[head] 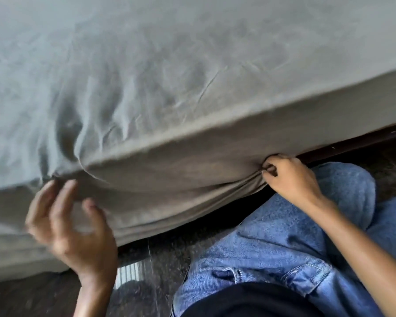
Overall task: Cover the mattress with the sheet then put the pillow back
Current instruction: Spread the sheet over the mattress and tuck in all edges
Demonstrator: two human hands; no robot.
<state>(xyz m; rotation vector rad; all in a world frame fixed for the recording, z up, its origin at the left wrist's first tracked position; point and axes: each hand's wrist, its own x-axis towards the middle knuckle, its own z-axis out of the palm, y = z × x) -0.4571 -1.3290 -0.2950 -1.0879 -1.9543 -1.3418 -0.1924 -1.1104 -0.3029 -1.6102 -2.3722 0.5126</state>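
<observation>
sheet (192,72) is seen drawn over the mattress top and down its near side, presumably so the hem can be tucked beneath. a gathered fold at the lower edge is pinched by the curled fingers of the right hand (288,177), by which tension is kept. the left hand (71,220), blurred, is held spread and apparently empty beside the corner. no pillow is shown.

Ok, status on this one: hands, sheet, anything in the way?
Left hand open, blurred, by the corner of the grey fabric sheet. Right hand pinching the bunched sheet edge, low on the side. Pillow not in view; nothing blocking seen.
</observation>
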